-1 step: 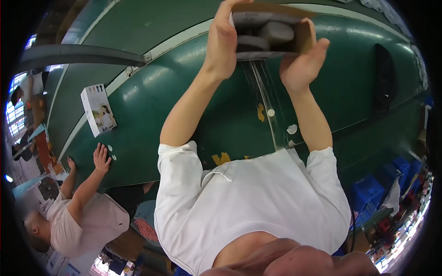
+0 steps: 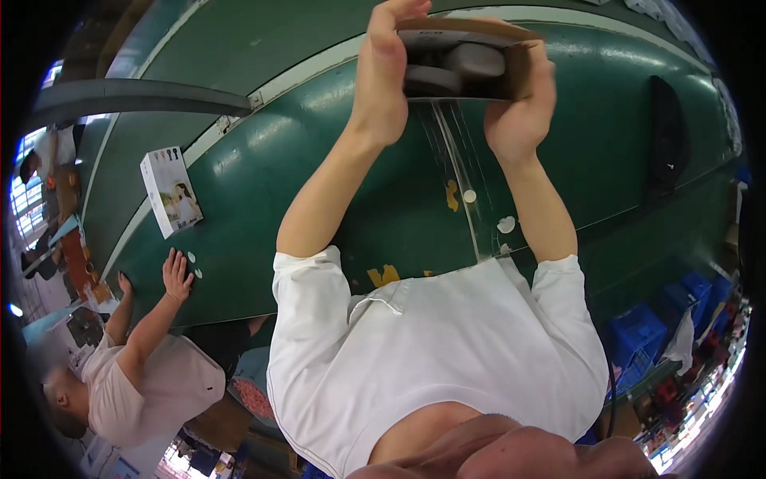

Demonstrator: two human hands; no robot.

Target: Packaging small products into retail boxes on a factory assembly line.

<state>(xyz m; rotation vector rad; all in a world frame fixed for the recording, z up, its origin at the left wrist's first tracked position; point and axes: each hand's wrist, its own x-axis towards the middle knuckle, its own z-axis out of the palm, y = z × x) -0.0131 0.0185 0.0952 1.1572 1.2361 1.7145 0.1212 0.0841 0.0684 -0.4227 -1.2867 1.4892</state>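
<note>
A small cardboard box (image 2: 463, 29) is held up over the far part of the green table, its open end facing me. Inside it lie rounded dark grey pieces (image 2: 476, 61), partly in shadow; their kind is unclear. My left hand (image 2: 381, 88) grips the box's left side, fingers reaching up past its top edge. Against the right side, my right hand (image 2: 520, 112) is closed around the box, with some fingers hidden behind it.
A white printed box (image 2: 171, 191) stands on the green table (image 2: 383, 199) at the left, near a co-worker's hand (image 2: 176, 275). A grey metal arm (image 2: 152, 96) reaches in from the left. A black curved object (image 2: 667, 132) lies at the right, above blue crates (image 2: 638, 335).
The box has shifted slightly down toward me. My right hand's fingers have moved in against the box's right side. My left hand stays on its side.
</note>
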